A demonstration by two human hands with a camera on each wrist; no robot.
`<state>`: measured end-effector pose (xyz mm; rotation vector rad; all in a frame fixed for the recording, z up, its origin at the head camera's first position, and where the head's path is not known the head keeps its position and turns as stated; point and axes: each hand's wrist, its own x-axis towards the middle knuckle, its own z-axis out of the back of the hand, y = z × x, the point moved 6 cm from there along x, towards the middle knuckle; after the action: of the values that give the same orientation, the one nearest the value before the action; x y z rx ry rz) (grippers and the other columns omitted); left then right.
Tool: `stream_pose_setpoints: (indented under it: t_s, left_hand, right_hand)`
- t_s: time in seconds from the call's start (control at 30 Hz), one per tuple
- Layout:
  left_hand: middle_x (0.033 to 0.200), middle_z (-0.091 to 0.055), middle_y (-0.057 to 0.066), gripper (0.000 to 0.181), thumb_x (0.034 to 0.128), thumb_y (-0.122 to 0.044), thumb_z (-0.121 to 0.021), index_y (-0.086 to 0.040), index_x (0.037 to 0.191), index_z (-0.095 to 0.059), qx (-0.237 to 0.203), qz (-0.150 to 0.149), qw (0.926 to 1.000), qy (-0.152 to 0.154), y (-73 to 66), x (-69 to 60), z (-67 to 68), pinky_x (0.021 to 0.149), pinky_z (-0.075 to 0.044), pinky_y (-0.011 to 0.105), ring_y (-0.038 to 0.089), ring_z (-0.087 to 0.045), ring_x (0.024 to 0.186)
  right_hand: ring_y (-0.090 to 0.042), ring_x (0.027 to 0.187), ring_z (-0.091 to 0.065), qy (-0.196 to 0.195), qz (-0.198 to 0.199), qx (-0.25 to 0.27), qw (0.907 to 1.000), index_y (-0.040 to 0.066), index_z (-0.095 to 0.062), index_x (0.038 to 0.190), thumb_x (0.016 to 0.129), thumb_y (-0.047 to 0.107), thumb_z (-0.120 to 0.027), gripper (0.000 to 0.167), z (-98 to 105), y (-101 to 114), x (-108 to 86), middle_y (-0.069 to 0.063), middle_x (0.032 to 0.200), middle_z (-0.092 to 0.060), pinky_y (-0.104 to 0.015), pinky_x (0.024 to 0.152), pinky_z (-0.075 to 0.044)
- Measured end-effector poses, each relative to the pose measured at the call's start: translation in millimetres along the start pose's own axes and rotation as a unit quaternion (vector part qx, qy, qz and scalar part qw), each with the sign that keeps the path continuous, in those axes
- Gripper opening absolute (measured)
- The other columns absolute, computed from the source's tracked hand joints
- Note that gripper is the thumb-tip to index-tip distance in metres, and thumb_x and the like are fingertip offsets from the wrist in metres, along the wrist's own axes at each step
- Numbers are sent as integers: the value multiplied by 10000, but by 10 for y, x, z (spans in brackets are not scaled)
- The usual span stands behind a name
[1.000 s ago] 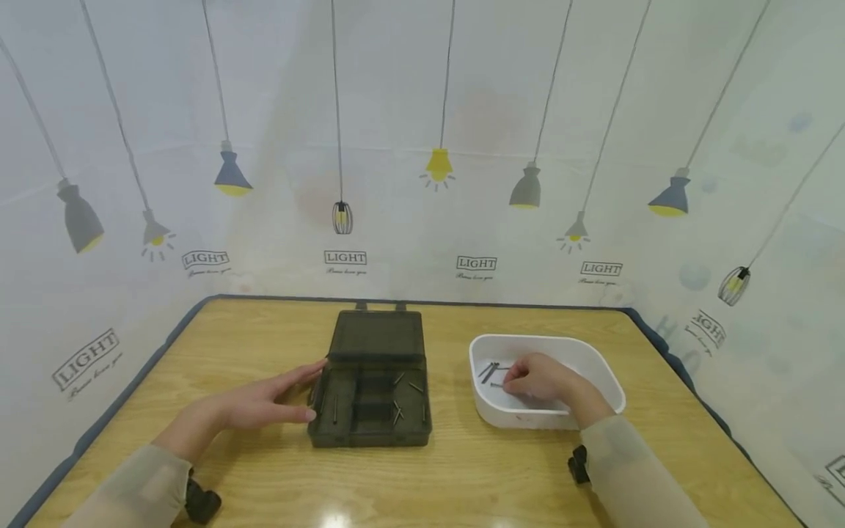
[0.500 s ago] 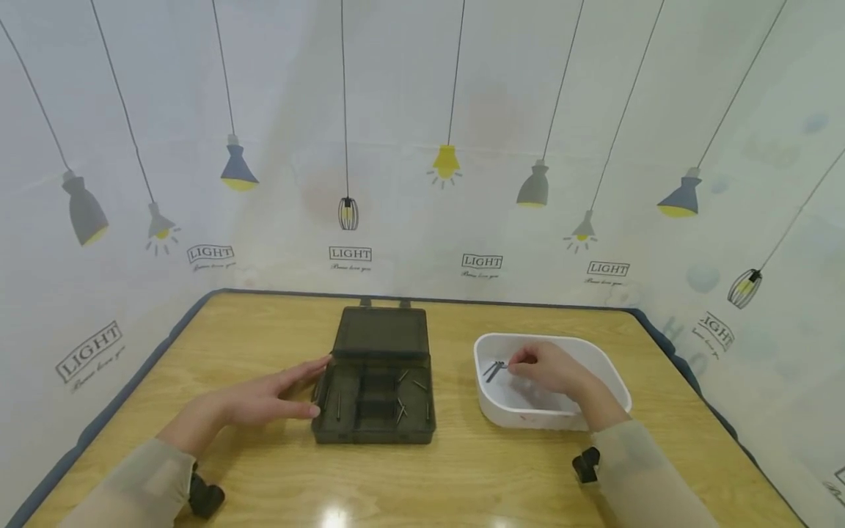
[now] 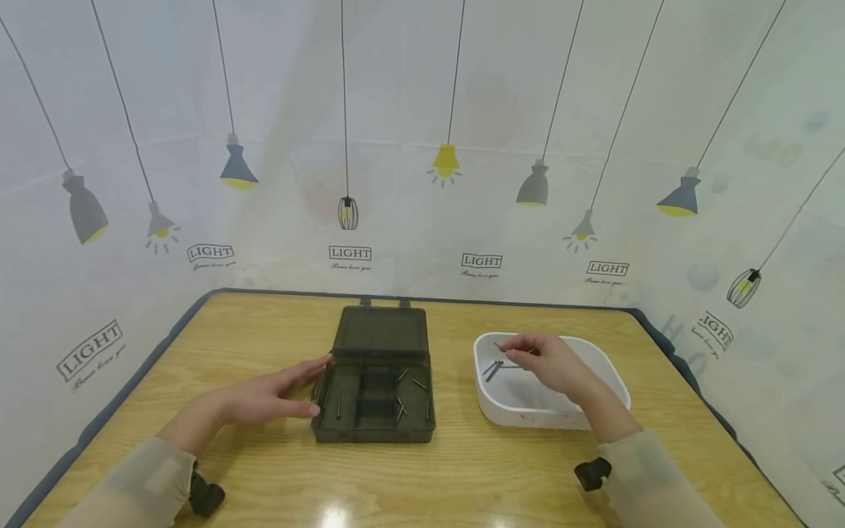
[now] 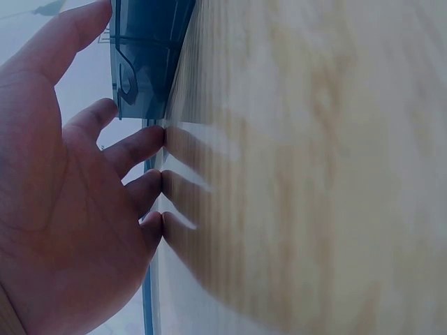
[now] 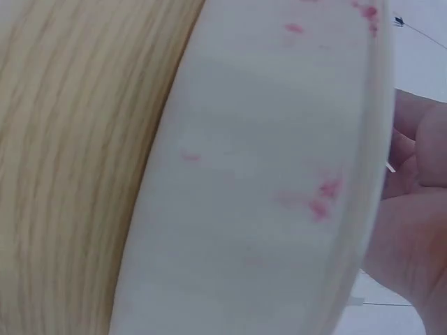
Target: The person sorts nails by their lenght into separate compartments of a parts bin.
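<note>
My left hand (image 3: 264, 396) lies beside the open dark translucent organizer box (image 3: 376, 434), thumb and index finger at its left wall. In the left wrist view the other fingertips of this hand (image 4: 77, 181) reach the tabletop. Several thin metal screws (image 3: 339, 403) lie in the box's compartments. Over the white tray (image 3: 521, 418) my right hand (image 3: 551, 367) pinches a thin screw (image 3: 499, 347) whose end sticks out past the fingertips. Below it in the tray lie more loose screws (image 3: 491, 371). The tray's wall (image 5: 258, 139) hides most of the right hand (image 5: 419, 195) in the right wrist view.
The box's lid (image 3: 381, 330) leans back behind it. A wooden table (image 3: 409, 484) carries both containers, a strip of wood between them. A printed cloth (image 3: 396, 110) rises round the back and sides.
My right hand has risen from the tray floor with a screw in its fingertips. My left hand keeps its place by the box. The head view shifted slightly.
</note>
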<state>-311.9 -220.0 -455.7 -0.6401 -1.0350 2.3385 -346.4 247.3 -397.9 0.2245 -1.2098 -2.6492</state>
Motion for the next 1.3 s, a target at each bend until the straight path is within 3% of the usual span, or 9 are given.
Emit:
stream_pose_setpoints:
  t_s: [0.1, 0.23, 0.5, 0.67, 0.77, 0.97, 1.07, 1.17, 1.3]
  left_hand:
    - [1845, -170, 168, 941, 1085, -454, -689, -264, 1791, -97, 2, 47, 10000, -21, 10, -5, -4, 1349, -153, 705, 444, -165, 1703]
    - [1843, -173, 175, 943, 1083, -465, -687, -259, 1791, -99, 62, 72, 9999, -45, 20, -3, -4, 1349, -144, 707, 452, -166, 1701]
    - [1849, -171, 141, 954, 1074, -487, -694, -282, 1790, -99, 1, 110, 9999, -40, 35, -3, -2, 1354, -139, 700, 424, -155, 1710]
    - [1847, -162, 168, 952, 1085, -478, -681, -261, 1792, -82, 6, 34, 10000, 1, -2, -10, -4, 1342, -154, 722, 448, -151, 1705]
    - [1844, -156, 187, 952, 1089, -478, -674, -251, 1792, -74, 32, 8, 10000, 28, -13, -10, -6, 1334, -154, 735, 466, -147, 1701]
    - [1847, -172, 155, 965, 1070, -497, -696, -279, 1791, -94, 31, 161, 9999, -34, 20, -12, -2, 1349, -128, 714, 440, -148, 1708]
    - [1848, -172, 145, 966, 1067, -497, -699, -284, 1790, -95, 2, 185, 9998, -43, 30, -17, -4, 1352, -124, 711, 433, -147, 1710]
    - [1847, -168, 160, 965, 1071, -491, -696, -275, 1791, -91, -24, 154, 9999, -31, 18, -22, -5, 1346, -128, 723, 447, -147, 1706]
    - [1843, -169, 181, 959, 1079, -474, -692, -263, 1792, -86, -45, 91, 9999, -5, -14, -25, -4, 1337, -140, 737, 466, -153, 1700]
  right_hand:
    - [-329, 1092, -667, -50, 92, 315, 9995, 25, -714, 1354, 1128, 227, -643, 311, 4, 70, -2, -202, 1245, -734, -379, 856, -586]
    - [-271, 969, -671, -55, 172, 682, 9975, -1, -690, 1369, 1117, 201, -658, 325, -32, 195, -8, -183, 1164, -725, -312, 743, -596]
    - [-268, 975, -746, 173, 377, 1260, 9912, -18, -655, 1382, 1120, 196, -659, 338, -198, 467, -20, -222, 1199, -729, -315, 757, -653]
    - [-205, 991, -779, 369, 445, 1556, 9861, 9, -653, 1357, 1117, 177, -658, 294, -307, 579, 13, -153, 1202, -733, -342, 770, -673]
    - [-186, 1010, -789, 496, 499, 1672, 9834, 14, -645, 1329, 1120, 176, -649, 264, -379, 637, 28, -110, 1198, -736, -338, 768, -671]
    - [-205, 1038, -776, 671, 630, 1749, 9803, 14, -650, 1271, 1120, 204, -654, 243, -538, 750, 49, -151, 1192, -771, -401, 847, -665]
    - [-205, 1023, -764, 692, 648, 1713, 9807, 25, -665, 1251, 1118, 206, -656, 224, -621, 814, 65, -181, 1208, -782, -406, 849, -644]
    - [-208, 984, -760, 749, 628, 1688, 9808, 58, -683, 1228, 1112, 221, -669, 202, -720, 873, 96, -187, 1214, -793, -345, 767, -592]
    - [-194, 905, -734, 891, 573, 1732, 9792, 90, -698, 1211, 1100, 257, -694, 201, -882, 937, 155, -112, 1166, -814, -274, 668, -478]
